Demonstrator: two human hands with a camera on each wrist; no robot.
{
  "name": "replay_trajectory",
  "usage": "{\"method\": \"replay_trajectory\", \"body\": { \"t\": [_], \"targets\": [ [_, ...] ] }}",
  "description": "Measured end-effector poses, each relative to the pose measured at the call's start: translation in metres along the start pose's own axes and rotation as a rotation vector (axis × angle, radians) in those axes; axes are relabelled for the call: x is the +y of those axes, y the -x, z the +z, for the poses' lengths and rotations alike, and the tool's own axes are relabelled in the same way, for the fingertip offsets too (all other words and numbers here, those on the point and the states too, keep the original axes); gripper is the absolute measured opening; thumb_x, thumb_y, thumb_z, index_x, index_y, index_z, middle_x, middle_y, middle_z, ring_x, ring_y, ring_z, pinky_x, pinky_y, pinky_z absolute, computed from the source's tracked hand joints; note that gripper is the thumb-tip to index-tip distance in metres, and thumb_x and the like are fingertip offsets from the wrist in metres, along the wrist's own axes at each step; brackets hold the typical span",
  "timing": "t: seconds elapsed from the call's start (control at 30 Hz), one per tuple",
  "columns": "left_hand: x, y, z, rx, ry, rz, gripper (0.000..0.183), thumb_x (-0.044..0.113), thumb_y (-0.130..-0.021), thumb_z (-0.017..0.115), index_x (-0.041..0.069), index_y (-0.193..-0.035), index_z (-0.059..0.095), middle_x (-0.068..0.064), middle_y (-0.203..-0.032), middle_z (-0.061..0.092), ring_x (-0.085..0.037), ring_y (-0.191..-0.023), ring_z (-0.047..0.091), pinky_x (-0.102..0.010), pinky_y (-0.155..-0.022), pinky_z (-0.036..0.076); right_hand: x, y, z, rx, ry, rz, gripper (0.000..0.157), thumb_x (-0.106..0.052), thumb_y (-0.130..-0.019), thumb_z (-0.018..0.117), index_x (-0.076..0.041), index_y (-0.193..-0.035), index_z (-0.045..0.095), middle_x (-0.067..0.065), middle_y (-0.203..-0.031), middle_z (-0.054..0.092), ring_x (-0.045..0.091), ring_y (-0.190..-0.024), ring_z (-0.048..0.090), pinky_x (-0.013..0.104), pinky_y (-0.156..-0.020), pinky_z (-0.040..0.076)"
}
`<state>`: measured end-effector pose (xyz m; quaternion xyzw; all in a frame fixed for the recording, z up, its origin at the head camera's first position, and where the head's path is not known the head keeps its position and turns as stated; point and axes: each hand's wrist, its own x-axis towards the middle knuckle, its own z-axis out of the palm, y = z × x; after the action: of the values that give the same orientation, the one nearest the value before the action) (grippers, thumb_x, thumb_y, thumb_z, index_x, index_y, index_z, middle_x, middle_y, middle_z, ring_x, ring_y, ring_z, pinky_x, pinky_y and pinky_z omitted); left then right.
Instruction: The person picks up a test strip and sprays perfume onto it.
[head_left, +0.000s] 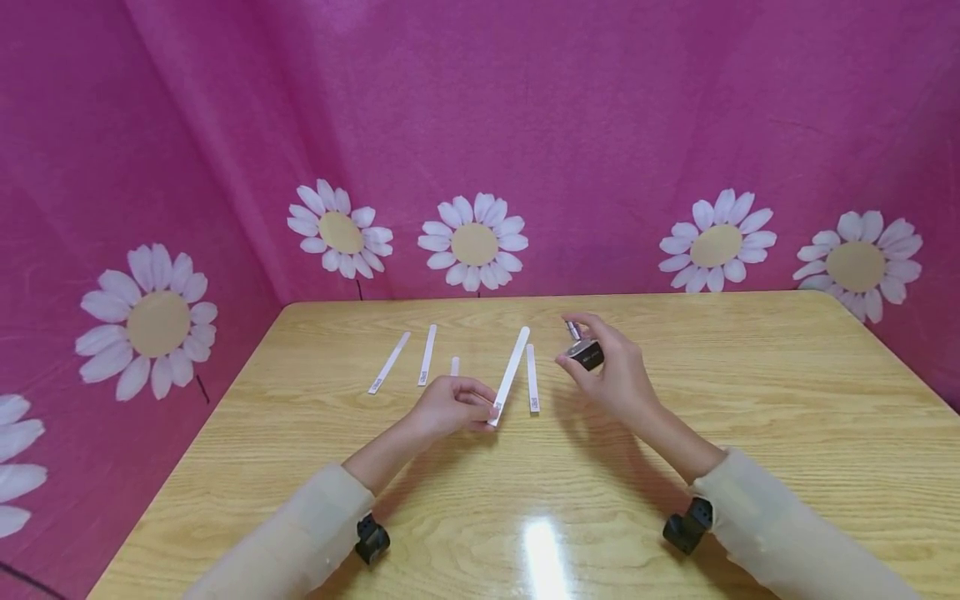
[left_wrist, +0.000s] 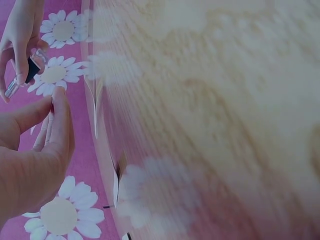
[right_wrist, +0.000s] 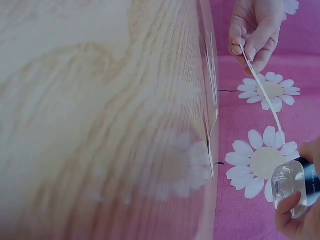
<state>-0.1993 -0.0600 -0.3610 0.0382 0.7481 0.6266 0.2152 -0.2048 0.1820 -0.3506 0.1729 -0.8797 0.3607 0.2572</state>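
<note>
Between thumb and fingers, my left hand [head_left: 450,406] pinches the lower, printed end of a white perfume test strip [head_left: 512,371]. The strip slants up and away above the table, and its length shows in the right wrist view [right_wrist: 265,98]. To its right, my right hand [head_left: 621,375] grips a small perfume bottle [head_left: 588,356] with a dark label and a silver spray nozzle. The bottle is tilted, its nozzle at the upper left in the head view. Strip and bottle stand apart in the head view. Clear glass of the bottle [right_wrist: 286,184] shows in the right wrist view.
Several more white strips lie on the wooden table [head_left: 300,467]: one [head_left: 533,379] right of the held strip, others [head_left: 390,363] to the left, one partly hidden behind my left hand. A pink curtain [head_left: 585,125] with daisies hangs behind and to the left.
</note>
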Motion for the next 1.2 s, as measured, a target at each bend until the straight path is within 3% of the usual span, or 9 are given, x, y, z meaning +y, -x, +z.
{"method": "replay_trajectory", "body": {
  "t": [0.53, 0.97, 1.2],
  "targets": [
    [-0.001, -0.018, -0.006, 0.054, 0.084, -0.045, 0.026, -0.009, -0.085, 0.063, -0.013, -0.111, 0.060, -0.005, -0.078, 0.070, -0.010, -0.066, 0.067, -0.033, -0.080, 0.060, 0.010, 0.012, -0.016, -0.032, 0.012, 0.016, 0.054, -0.011, -0.080, 0.077, -0.012, -0.129, 0.054, 0.014, -0.090, 0.069, 0.019, -0.073, 0.061, 0.029, -0.060, 0.051],
    [0.002, -0.037, -0.008, 0.138, 0.132, -0.114, 0.025, -0.009, -0.086, 0.061, -0.014, -0.111, 0.060, -0.009, -0.082, 0.062, -0.011, -0.065, 0.066, -0.030, -0.082, 0.060, 0.017, 0.019, -0.027, -0.002, 0.006, -0.019, 0.054, -0.007, -0.079, 0.077, -0.010, -0.128, 0.055, 0.013, -0.086, 0.069, 0.009, -0.065, 0.056, 0.017, -0.051, 0.047],
    [0.003, -0.046, -0.008, 0.181, 0.146, -0.142, 0.025, -0.011, -0.084, 0.062, -0.015, -0.109, 0.061, -0.009, -0.077, 0.062, -0.011, -0.062, 0.066, -0.031, -0.080, 0.060, 0.019, 0.018, -0.032, 0.002, 0.010, -0.009, 0.055, -0.007, -0.078, 0.078, -0.011, -0.128, 0.056, 0.014, -0.088, 0.070, 0.004, -0.065, 0.054, 0.016, -0.050, 0.046]
  ]
}}
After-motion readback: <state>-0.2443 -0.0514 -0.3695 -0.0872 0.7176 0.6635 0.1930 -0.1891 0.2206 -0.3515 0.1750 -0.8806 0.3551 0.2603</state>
